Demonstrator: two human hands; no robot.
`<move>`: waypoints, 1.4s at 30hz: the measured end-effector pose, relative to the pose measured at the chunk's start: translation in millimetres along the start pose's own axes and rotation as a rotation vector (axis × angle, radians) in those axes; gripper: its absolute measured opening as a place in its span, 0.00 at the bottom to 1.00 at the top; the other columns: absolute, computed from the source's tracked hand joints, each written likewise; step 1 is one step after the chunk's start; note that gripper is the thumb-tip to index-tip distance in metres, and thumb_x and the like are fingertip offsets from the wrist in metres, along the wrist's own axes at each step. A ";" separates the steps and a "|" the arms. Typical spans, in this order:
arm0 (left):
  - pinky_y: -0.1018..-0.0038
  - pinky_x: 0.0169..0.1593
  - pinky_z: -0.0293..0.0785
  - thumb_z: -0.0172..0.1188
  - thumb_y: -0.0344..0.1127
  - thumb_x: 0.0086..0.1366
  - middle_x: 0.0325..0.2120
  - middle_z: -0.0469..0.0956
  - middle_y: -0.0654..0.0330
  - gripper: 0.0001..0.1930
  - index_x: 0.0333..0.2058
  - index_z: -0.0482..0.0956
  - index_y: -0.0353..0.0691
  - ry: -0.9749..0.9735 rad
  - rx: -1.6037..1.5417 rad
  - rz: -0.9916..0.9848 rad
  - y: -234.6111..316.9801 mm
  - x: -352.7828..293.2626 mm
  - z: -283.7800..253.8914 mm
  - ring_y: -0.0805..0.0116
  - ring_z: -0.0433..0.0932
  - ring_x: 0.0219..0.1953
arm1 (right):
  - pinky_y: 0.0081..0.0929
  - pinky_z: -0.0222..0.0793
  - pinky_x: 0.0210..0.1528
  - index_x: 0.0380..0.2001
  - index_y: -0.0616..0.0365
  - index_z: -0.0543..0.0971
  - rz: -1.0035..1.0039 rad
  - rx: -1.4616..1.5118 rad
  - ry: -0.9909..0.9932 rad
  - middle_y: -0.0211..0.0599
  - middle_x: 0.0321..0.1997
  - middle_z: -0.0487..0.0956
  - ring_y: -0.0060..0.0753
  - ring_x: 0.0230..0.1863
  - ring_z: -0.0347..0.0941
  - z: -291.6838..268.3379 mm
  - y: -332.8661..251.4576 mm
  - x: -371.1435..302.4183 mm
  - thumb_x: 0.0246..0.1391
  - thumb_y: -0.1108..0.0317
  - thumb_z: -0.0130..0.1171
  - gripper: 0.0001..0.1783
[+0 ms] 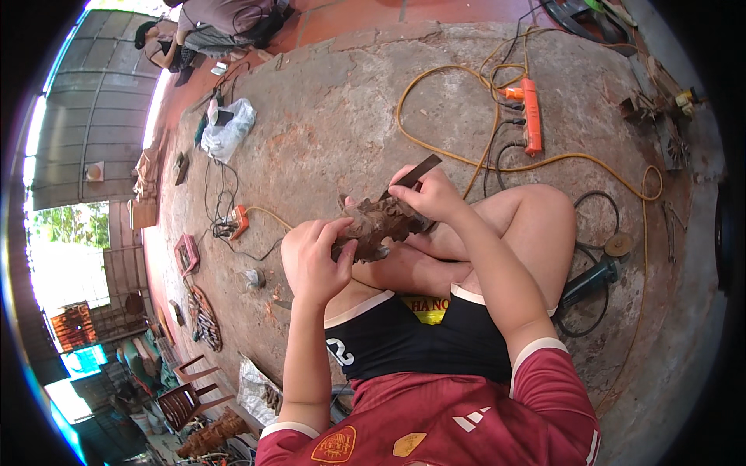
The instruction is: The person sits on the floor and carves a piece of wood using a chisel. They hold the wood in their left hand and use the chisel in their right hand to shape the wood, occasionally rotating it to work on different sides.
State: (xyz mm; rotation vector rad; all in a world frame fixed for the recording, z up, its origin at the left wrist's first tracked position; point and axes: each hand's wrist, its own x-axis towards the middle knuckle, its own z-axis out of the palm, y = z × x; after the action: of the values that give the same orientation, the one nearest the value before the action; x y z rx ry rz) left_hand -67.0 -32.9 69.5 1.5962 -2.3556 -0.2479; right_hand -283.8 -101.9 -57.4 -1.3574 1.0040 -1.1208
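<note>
Carving (381, 231) of dark brown wood, knobbly and pierced with hollows, is held up over the crossed legs (528, 225) of the seated person, in the gap between the two hands. The left hand (320, 252) is clamped on its left end, with the thumb on the near side and the fingers over the top, probably to steady it and leave the upper face free. The right hand (429, 193) is closed on a flat dark strip (416, 172), which slants down to the carving's upper right edge; the thumb lies along it, likely for control. Whether the strip's lower end touches the wood, I cannot tell. Holding the piece above the lap seems to let both wrists turn freely and bring the detail nearer the eyes.

Around the legs spreads the worn concrete floor (334, 132). A green power tool (588, 281) lies just beside the right knee, its cable looped next to it, perhaps set there for easy reach. Farther out, an orange power strip (531, 116) takes several plugs, and a yellow cord (435, 70) curls loosely beside it. To the left are a smaller orange socket block (240, 222), a clear jar (252, 277), a pinkish tray (186, 255) and a white plastic bag (229, 132). Beyond, at the upper left, other people (225, 19) sit low, well apart from this spot.
</note>
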 end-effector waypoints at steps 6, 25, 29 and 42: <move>0.64 0.41 0.69 0.65 0.27 0.51 0.27 0.76 0.58 0.17 0.43 0.80 0.42 0.018 -0.043 -0.004 0.3 -0.2 1.8 0.55 0.76 0.33 | 0.23 0.69 0.31 0.32 0.59 0.83 -0.025 0.124 -0.040 0.28 0.26 0.80 0.19 0.28 0.72 11.7 13.1 -1.8 0.53 0.68 0.67 0.06; 0.65 0.42 0.70 0.65 0.26 0.50 0.28 0.76 0.57 0.18 0.42 0.80 0.41 0.025 -0.062 0.007 0.8 -1.8 1.9 0.56 0.77 0.34 | 0.25 0.71 0.34 0.30 0.61 0.83 0.141 0.195 -0.052 0.30 0.26 0.81 0.19 0.29 0.73 2.9 29.3 4.7 0.51 0.68 0.66 0.07; 0.65 0.42 0.69 0.65 0.26 0.50 0.27 0.76 0.58 0.18 0.42 0.80 0.41 0.027 -0.029 0.012 1.6 -2.0 2.6 0.56 0.76 0.34 | 0.23 0.70 0.34 0.32 0.60 0.82 0.072 0.105 -0.088 0.27 0.27 0.80 0.18 0.30 0.73 0.1 17.8 3.2 0.53 0.69 0.66 0.06; 0.64 0.37 0.69 0.66 0.28 0.50 0.26 0.76 0.59 0.17 0.42 0.81 0.43 0.036 -0.091 -0.021 18.7 6.1 1.5 0.56 0.76 0.31 | 0.27 0.69 0.29 0.30 0.60 0.83 -0.071 -0.046 0.053 0.37 0.23 0.80 0.27 0.24 0.74 1.4 0.2 -0.9 0.51 0.68 0.66 0.07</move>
State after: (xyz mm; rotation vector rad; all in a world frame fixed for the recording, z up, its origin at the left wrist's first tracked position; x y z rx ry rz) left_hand -86.0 -31.5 74.5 1.5705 -2.2684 -0.3236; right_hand -282.6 -100.8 -57.7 -1.4158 1.0317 -1.1991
